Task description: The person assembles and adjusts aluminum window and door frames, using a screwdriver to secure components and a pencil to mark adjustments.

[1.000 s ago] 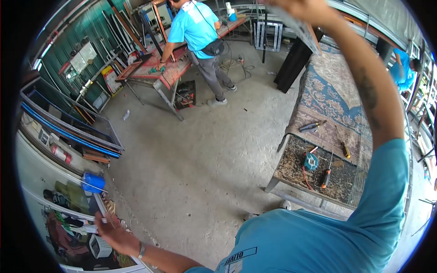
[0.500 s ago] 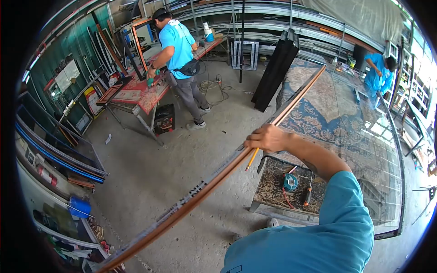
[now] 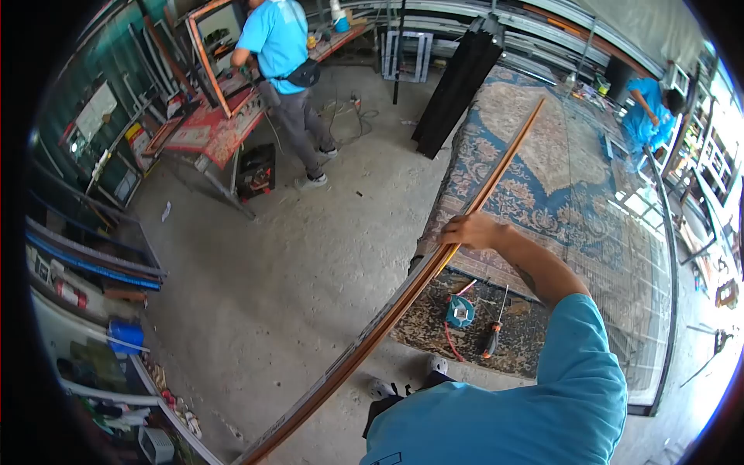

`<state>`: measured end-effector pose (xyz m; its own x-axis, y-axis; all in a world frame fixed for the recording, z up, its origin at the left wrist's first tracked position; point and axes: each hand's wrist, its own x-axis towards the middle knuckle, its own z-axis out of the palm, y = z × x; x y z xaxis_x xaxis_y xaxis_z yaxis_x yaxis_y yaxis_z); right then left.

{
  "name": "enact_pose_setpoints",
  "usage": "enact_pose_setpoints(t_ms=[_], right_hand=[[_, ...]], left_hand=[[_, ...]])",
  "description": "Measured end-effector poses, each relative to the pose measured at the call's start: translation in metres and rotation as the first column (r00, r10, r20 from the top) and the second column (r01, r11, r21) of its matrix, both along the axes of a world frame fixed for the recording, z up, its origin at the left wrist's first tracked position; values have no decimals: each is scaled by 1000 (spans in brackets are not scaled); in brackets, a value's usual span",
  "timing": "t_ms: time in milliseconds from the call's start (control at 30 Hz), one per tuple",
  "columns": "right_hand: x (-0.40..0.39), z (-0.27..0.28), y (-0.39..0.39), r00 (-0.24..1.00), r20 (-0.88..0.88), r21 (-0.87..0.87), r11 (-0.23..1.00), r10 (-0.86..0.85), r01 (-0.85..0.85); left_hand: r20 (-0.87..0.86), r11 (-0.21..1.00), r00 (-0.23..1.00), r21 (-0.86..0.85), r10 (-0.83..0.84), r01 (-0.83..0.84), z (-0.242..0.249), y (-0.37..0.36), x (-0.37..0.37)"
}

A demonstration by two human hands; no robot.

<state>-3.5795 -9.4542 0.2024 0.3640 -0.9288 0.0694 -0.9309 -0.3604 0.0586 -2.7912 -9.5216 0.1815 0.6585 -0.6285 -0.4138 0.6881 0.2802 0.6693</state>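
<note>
Since approx half a sec ago the long brown frame strip has dropped lower twd the carpeted worktop, right hand clamped round its mid w/ a pencil, left hand out of view, so it's prob being laid down.

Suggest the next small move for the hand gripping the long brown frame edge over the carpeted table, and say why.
Probably ease the frame down flat onto the carpeted table. The right hand grips its brown edge partway along, with a pencil tucked under the fingers. The near end juts past the table over the concrete floor. The left hand is out of view, so one hand carries it.
</note>
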Motion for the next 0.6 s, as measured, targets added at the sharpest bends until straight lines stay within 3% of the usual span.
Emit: enact_pose_setpoints(t_ms=[33, 100, 167, 233, 267, 367, 600], right_hand=[[-17, -9, -1, 997, 9, 96, 993, -76, 75], [-51, -26, -2, 994, 65, 109, 991, -86, 78], [-85, -41, -7, 985, 27, 104, 981, -168, 165], [-104, -45, -12, 968, 15, 61, 967, -250, 249], [-116, -48, -15, 963, 22, 61, 961, -270, 268], [-137, -59, -25, 938, 30, 41, 938, -345, 344], [-147, -61, -70, 812, 39, -17, 812, -582, 583]], left_hand=[[-20, 1000, 1000, 10, 24, -23, 3, 14, -13], [-58, 997, 995, 27, 77, -76, 8, 37, -33], [239, 983, 954, 20, -182, 182, -9, 43, -46], [213, 970, 947, 20, -241, 242, -73, 46, 11], [197, 974, 954, 19, -225, 226, -79, 51, -1], [106, 982, 977, 44, -187, 184, -60, 33, -61], [121, 926, 919, 3, -375, 378, -54, -64, -123]])
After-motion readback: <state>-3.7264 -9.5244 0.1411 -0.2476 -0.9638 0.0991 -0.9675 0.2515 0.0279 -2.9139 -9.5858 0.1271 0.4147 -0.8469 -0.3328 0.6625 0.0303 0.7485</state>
